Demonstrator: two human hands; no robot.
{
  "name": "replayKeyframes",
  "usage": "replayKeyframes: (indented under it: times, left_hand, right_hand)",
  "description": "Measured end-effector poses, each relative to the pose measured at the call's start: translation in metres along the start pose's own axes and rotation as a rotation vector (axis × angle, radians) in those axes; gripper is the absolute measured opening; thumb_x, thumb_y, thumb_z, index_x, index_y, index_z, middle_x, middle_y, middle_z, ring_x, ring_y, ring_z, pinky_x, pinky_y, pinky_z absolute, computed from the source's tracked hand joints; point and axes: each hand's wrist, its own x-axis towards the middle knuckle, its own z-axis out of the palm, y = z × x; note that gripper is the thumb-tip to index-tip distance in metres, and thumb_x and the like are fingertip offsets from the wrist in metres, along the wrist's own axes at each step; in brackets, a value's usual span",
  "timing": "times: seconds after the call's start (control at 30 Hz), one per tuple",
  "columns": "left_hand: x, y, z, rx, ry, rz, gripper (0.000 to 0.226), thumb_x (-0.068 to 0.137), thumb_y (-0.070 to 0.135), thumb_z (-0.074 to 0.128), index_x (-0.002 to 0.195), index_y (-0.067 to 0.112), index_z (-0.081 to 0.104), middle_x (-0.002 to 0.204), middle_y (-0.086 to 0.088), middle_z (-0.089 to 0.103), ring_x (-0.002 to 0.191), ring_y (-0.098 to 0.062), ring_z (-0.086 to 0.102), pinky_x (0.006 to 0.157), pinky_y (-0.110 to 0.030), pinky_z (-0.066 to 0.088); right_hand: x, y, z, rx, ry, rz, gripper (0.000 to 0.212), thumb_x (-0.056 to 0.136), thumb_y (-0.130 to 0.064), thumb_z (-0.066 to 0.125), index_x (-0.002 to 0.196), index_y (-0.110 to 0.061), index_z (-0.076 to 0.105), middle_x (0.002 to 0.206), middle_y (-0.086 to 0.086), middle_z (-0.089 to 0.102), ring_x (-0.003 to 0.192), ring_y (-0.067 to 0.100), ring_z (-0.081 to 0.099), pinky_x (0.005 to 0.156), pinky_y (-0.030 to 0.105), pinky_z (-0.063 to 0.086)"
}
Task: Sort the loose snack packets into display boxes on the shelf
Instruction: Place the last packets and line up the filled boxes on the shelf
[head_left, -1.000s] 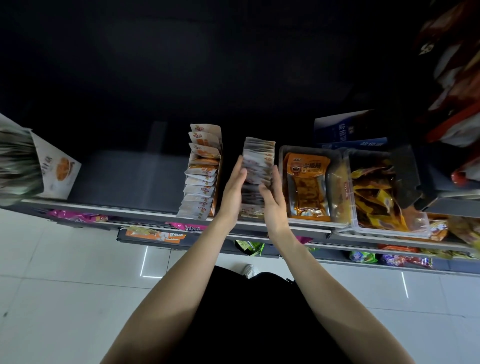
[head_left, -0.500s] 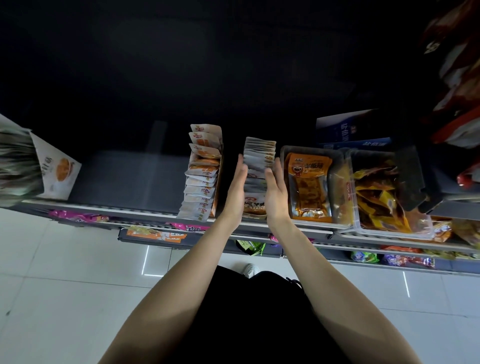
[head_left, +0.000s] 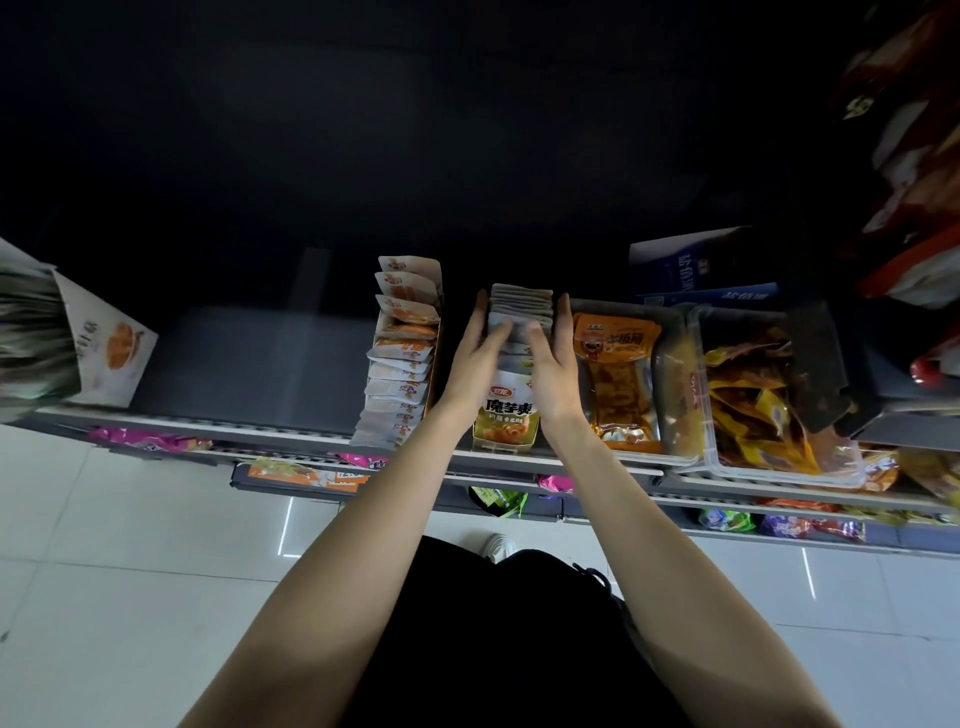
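Here, the left hand (head_left: 475, 364) and right hand (head_left: 550, 366) are squeezing a row of grey packets (head_left: 521, 317) between flat palms on the shelf (head_left: 249, 358); 2 neighbouring rows are looking filled, while the jumbled packets (head_left: 756, 410) probably remain unsorted.

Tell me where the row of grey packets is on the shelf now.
In the head view the row of grey packets stands mid-shelf between the left hand and right hand, with the white-and-orange packet row left and the clear tub right.
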Motion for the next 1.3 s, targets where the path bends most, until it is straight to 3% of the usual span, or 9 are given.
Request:
replayKeyframes:
  times: [0.17, 0.27, 0.37, 0.53, 0.67, 0.83, 0.93, 1.13, 1.3]
  left_hand:
    - [0.001, 0.004, -0.001, -0.05, -0.057, -0.012, 0.048, 0.102, 0.016, 0.031, 0.148, 0.021, 0.02, 0.144, -0.003, 0.04, 0.131, -0.015, 0.04, 0.091, -0.012, 0.042]
    - [-0.008, 0.005, 0.0, -0.063, -0.059, 0.027, 0.05, 0.102, 0.012, 0.029, 0.149, 0.02, 0.015, 0.137, 0.011, 0.037, 0.116, 0.005, 0.043, 0.083, -0.002, 0.041]
    - [-0.014, 0.001, 0.002, -0.063, -0.018, 0.059, 0.053, 0.102, 0.011, 0.031, 0.15, 0.023, 0.011, 0.149, 0.009, 0.029, 0.129, 0.001, 0.034, 0.098, -0.009, 0.036]
    - [-0.018, 0.008, 0.007, -0.1, -0.027, 0.096, 0.054, 0.102, 0.011, 0.033, 0.149, 0.026, 0.012, 0.155, 0.001, 0.023, 0.138, -0.009, 0.028, 0.111, -0.025, 0.028]
    - [-0.008, 0.009, 0.01, -0.04, -0.017, 0.079, 0.055, 0.102, 0.017, 0.036, 0.15, 0.024, 0.009, 0.151, 0.002, 0.026, 0.137, -0.008, 0.027, 0.114, -0.028, 0.027]
    - [0.008, 0.001, 0.006, 0.263, 0.026, 0.077, 0.067, 0.098, 0.028, 0.042, 0.151, 0.016, 0.002, 0.159, -0.004, -0.003, 0.146, -0.015, -0.004, 0.12, -0.04, 0.002]
    - [0.004, 0.005, -0.006, 0.311, 0.057, 0.235, 0.066, 0.093, 0.029, 0.039, 0.151, 0.015, 0.008, 0.159, 0.0, 0.0, 0.146, -0.012, -0.001, 0.12, -0.037, 0.003]
    - [0.011, 0.002, -0.011, 1.165, -0.133, 0.491, 0.058, 0.101, 0.035, 0.031, 0.151, 0.016, 0.008, 0.159, 0.003, -0.004, 0.144, -0.01, -0.013, 0.119, -0.038, -0.004]
    - [0.031, 0.003, -0.014, 1.343, -0.083, 0.514, 0.058, 0.099, 0.042, 0.016, 0.151, 0.018, 0.007, 0.159, 0.001, 0.004, 0.146, -0.013, -0.003, 0.117, -0.04, -0.003]
  right_hand:
    - [0.013, -0.002, 0.003, -0.046, -0.045, 0.006, 0.06, 0.101, -0.029, 0.041, 0.152, -0.026, 0.01, 0.154, -0.001, 0.028, 0.14, 0.016, 0.028, 0.112, 0.027, 0.024]
    - [0.01, -0.003, 0.004, -0.081, -0.071, -0.042, 0.074, 0.09, -0.045, 0.041, 0.152, -0.027, 0.006, 0.157, -0.003, 0.019, 0.143, 0.015, 0.02, 0.116, 0.032, 0.02]
    - [0.007, -0.004, 0.001, -0.061, -0.072, -0.064, 0.073, 0.09, -0.042, 0.044, 0.151, -0.025, 0.008, 0.157, -0.001, 0.019, 0.144, 0.015, 0.019, 0.118, 0.035, 0.019]
    - [0.01, -0.01, -0.006, 0.019, -0.065, -0.122, 0.063, 0.098, -0.011, 0.046, 0.15, -0.018, 0.012, 0.146, 0.0, 0.034, 0.128, 0.005, 0.038, 0.102, 0.013, 0.034]
    - [0.027, -0.002, -0.005, -0.187, -0.067, -0.107, 0.063, 0.097, -0.023, 0.047, 0.151, -0.02, 0.014, 0.154, 0.002, 0.026, 0.141, 0.018, 0.026, 0.115, 0.036, 0.028]
    - [0.044, 0.0, -0.012, -0.437, -0.141, -0.049, 0.064, 0.1, -0.032, 0.041, 0.152, -0.016, 0.006, 0.16, 0.002, 0.004, 0.146, 0.017, -0.001, 0.119, 0.035, 0.002]
    - [0.04, -0.009, -0.017, -0.239, -0.184, 0.021, 0.062, 0.1, -0.034, 0.04, 0.152, -0.024, 0.008, 0.158, 0.0, 0.014, 0.145, 0.018, 0.013, 0.117, 0.031, 0.012]
    - [0.002, -0.003, -0.04, 0.049, 0.031, 0.026, 0.049, 0.1, -0.04, 0.038, 0.147, -0.026, 0.031, 0.147, -0.002, 0.041, 0.134, 0.014, 0.038, 0.112, 0.032, 0.029]
    - [-0.046, 0.021, -0.046, -0.271, -0.048, -0.258, 0.063, 0.094, -0.047, 0.047, 0.147, -0.018, 0.028, 0.151, -0.004, 0.031, 0.138, 0.004, 0.028, 0.108, 0.011, 0.027]
